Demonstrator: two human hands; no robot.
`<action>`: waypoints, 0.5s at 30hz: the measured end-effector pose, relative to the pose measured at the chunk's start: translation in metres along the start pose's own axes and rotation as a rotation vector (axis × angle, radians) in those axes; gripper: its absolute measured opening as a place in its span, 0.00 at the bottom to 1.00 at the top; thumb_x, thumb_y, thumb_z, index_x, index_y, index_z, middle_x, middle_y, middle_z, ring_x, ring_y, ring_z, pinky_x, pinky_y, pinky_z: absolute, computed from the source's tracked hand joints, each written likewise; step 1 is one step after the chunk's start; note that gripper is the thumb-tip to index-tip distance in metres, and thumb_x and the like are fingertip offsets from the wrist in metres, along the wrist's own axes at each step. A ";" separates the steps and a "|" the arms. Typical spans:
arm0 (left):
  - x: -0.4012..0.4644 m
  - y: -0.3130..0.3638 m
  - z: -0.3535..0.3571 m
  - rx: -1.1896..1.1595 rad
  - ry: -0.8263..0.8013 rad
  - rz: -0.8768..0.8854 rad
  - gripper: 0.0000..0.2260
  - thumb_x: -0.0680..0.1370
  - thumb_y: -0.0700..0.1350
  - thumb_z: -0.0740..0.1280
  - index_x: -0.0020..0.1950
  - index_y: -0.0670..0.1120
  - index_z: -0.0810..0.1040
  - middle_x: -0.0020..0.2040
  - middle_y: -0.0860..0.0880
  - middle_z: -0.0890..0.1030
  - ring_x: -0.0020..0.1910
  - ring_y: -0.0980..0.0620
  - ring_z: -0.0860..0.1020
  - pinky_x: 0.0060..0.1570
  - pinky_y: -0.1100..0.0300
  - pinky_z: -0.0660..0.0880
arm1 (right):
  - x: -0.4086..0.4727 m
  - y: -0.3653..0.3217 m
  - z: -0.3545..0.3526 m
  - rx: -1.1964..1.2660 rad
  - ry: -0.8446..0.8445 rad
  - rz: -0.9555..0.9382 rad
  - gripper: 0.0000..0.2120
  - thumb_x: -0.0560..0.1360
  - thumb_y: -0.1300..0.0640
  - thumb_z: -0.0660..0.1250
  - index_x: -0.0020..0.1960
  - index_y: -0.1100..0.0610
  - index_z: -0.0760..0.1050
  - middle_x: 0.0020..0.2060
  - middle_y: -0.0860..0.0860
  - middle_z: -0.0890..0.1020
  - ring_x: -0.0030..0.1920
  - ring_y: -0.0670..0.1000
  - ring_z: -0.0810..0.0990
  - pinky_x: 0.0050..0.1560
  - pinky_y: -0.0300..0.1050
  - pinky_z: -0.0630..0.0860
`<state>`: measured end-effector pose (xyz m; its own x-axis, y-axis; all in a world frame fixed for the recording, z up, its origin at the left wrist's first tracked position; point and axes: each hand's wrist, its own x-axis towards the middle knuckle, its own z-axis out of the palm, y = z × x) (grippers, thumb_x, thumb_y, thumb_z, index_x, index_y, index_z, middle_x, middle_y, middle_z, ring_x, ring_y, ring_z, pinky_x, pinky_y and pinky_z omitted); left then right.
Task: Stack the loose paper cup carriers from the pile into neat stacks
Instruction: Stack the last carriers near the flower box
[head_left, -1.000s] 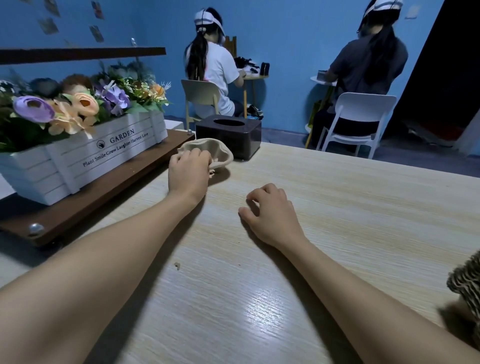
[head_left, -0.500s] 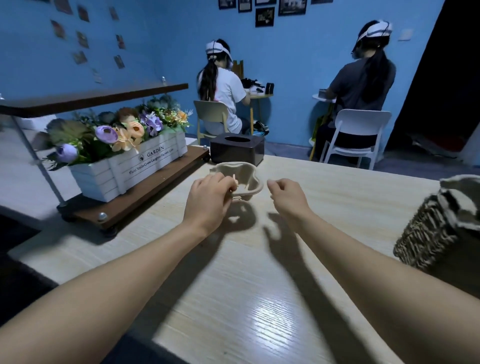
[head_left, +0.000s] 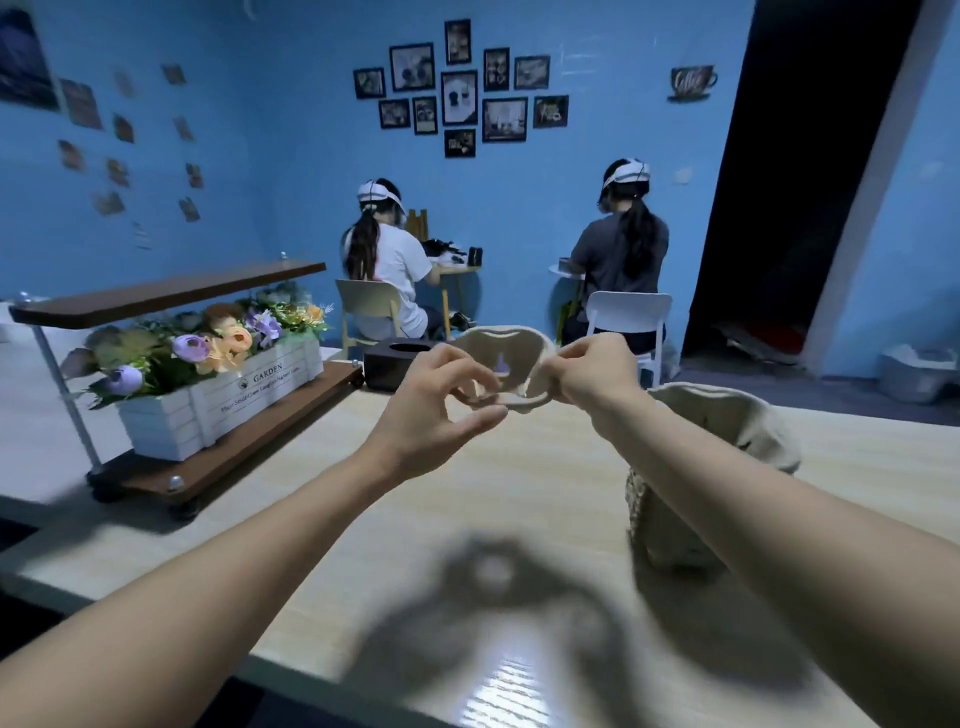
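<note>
A beige moulded-paper cup carrier hangs in the air above the wooden table, tilted so its cup hollows face me. My left hand pinches its left edge between thumb and curled fingers. My right hand pinches its right edge. A woven basket with a beige lining stands on the table just right of my right forearm; what it holds is hidden.
A white flower box marked GARDEN sits on a low brown shelf at the table's left. A black tissue box stands behind the carrier. Two seated people work at small tables by the blue wall.
My left hand has lifted the carrier off the table, and my right hand has come up and taken its right edge. The view has tilted upward, bringing the basket in.
</note>
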<state>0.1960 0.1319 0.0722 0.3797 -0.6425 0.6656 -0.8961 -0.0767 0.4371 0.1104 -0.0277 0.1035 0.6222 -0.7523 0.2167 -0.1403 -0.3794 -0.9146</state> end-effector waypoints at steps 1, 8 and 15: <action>0.004 0.009 0.000 -0.016 0.056 -0.029 0.09 0.73 0.46 0.72 0.51 0.47 0.79 0.49 0.49 0.72 0.49 0.56 0.73 0.47 0.74 0.70 | -0.003 -0.003 -0.010 0.004 0.014 -0.013 0.05 0.53 0.66 0.72 0.29 0.63 0.81 0.33 0.63 0.83 0.31 0.56 0.77 0.40 0.61 0.81; 0.031 0.061 0.013 -0.444 0.062 -0.547 0.11 0.77 0.45 0.67 0.57 0.44 0.72 0.51 0.45 0.78 0.46 0.50 0.77 0.50 0.55 0.75 | -0.032 -0.012 -0.082 0.026 0.089 -0.061 0.09 0.62 0.68 0.72 0.27 0.57 0.81 0.27 0.56 0.80 0.27 0.51 0.77 0.27 0.40 0.77; 0.042 0.107 0.051 -0.635 -0.015 -0.530 0.02 0.78 0.37 0.64 0.48 0.42 0.76 0.40 0.46 0.79 0.36 0.55 0.77 0.38 0.64 0.73 | -0.040 0.010 -0.142 0.045 0.210 0.004 0.18 0.64 0.68 0.71 0.20 0.51 0.78 0.26 0.52 0.78 0.33 0.53 0.75 0.40 0.50 0.78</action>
<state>0.1040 0.0580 0.1164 0.7083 -0.6529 0.2684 -0.2969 0.0694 0.9524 -0.0257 -0.0780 0.1341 0.4469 -0.8512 0.2751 -0.1045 -0.3551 -0.9290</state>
